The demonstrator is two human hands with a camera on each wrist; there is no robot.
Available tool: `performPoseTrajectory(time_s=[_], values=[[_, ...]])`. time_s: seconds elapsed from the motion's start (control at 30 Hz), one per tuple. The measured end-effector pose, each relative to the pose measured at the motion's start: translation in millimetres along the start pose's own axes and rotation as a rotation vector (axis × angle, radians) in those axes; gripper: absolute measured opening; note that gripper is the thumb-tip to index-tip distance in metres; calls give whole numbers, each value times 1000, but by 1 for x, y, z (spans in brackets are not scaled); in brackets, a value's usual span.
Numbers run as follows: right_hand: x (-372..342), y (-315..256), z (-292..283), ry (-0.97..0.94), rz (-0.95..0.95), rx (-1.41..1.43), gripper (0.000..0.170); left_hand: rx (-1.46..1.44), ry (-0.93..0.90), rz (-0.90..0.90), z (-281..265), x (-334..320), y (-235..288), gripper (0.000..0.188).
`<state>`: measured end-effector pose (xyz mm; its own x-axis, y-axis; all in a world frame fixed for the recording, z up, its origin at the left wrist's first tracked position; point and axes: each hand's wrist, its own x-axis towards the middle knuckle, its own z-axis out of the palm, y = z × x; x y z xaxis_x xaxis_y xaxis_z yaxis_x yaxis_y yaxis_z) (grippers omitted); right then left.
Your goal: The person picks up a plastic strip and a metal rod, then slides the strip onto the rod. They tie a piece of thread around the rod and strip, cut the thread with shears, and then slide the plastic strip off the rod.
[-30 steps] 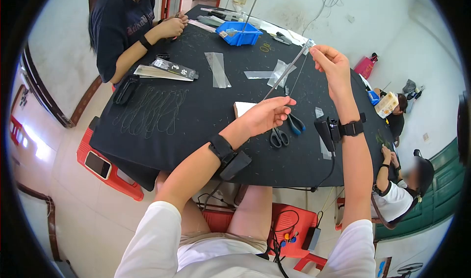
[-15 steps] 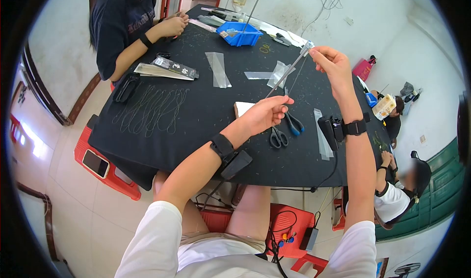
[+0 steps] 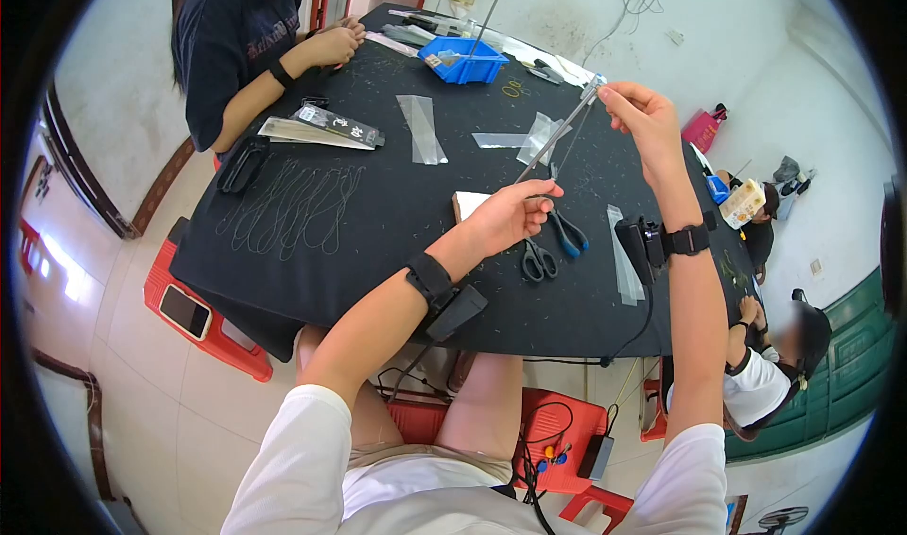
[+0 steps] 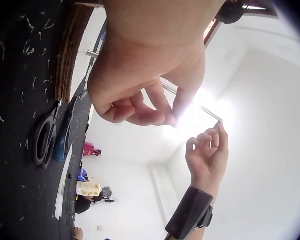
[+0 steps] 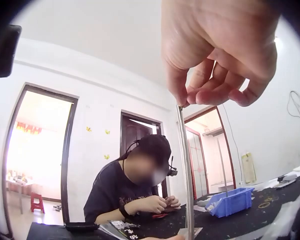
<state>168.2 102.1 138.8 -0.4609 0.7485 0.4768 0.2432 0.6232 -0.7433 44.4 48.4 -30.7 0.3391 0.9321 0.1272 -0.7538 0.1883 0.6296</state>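
Observation:
A thin metal rod (image 3: pixel 557 138) slants up over the table between the two hands. My left hand (image 3: pixel 505 219) grips its lower part with curled fingers. At the upper end, my right hand (image 3: pixel 644 124) pinches the tip between thumb and fingers, as the right wrist view also shows at the rod (image 5: pixel 186 165). A thin dark line runs down beside the rod from that tip. Under the hands lie black scissors (image 3: pixel 539 263), a blue-handled tool (image 3: pixel 570 237) and a white-topped block (image 3: pixel 466 204).
Clear plastic strips (image 3: pixel 422 129) and looped thin cords (image 3: pixel 293 209) lie on the black table (image 3: pixel 397 289). A blue bin (image 3: pixel 463 66) stands at the back. One person (image 3: pixel 248 53) sits at the far left, another (image 3: pixel 770 374) at the right.
Both hands keep their hold on the rod. The left hand has shifted very slightly upward and the right hand slightly to the right.

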Motion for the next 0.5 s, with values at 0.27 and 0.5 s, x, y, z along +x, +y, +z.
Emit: performPoseTrajectory(time_s=[0.27,0.5], values=[[-2,4,1,-1,7,-16,18,-32,33,0,-9,3,-2,16],[-8,17,2,31,18,40,15,-52,106,-19,-11,5,-6,16]])
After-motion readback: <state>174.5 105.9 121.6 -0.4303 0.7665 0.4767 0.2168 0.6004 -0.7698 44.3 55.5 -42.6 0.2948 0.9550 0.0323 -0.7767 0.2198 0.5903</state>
